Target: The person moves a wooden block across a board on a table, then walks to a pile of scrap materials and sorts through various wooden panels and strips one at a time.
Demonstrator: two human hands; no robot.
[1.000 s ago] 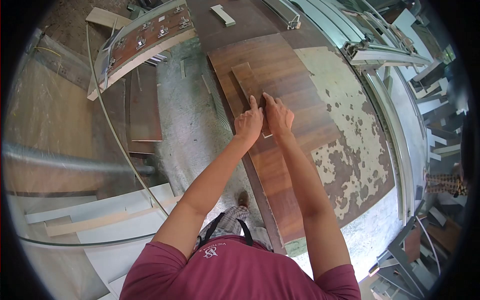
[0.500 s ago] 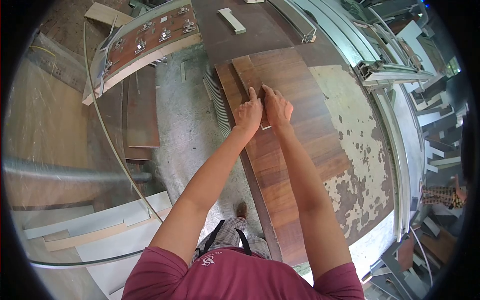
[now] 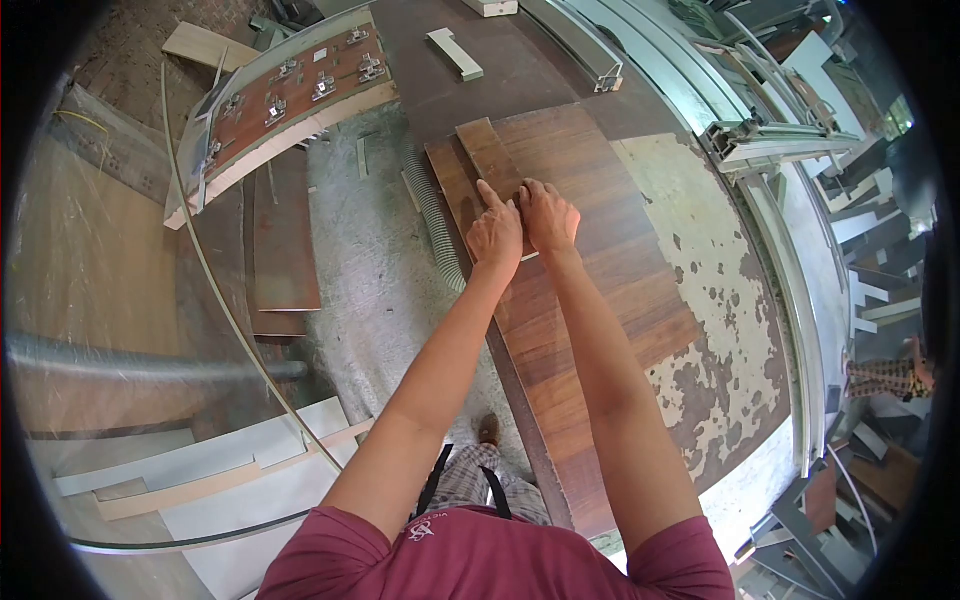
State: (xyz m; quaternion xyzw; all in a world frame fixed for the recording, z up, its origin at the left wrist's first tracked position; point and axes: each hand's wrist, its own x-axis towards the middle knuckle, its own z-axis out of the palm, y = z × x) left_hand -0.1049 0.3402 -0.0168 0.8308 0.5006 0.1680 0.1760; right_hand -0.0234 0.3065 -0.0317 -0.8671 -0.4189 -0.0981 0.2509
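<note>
The wood-grain strip [image 3: 489, 150] has slid to the far edge of the laminate panel [image 3: 635, 260]. On it, left hand [image 3: 497, 232] points, right hand [image 3: 549, 218] curls its fingers; any grip is hidden.

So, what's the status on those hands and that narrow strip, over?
Left hand, right hand at narrow wood-grain strip. Strip lying on larger wood-grain panel. Hands hide part of strip.

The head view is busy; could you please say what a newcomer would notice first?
Probably the left hand and right hand, side by side at the narrow wooden strip on the large brown panel in mid-picture. Next, perhaps, the blotchy pale patch right of that panel, and the metal fittings on the reddish board at upper left.
</note>
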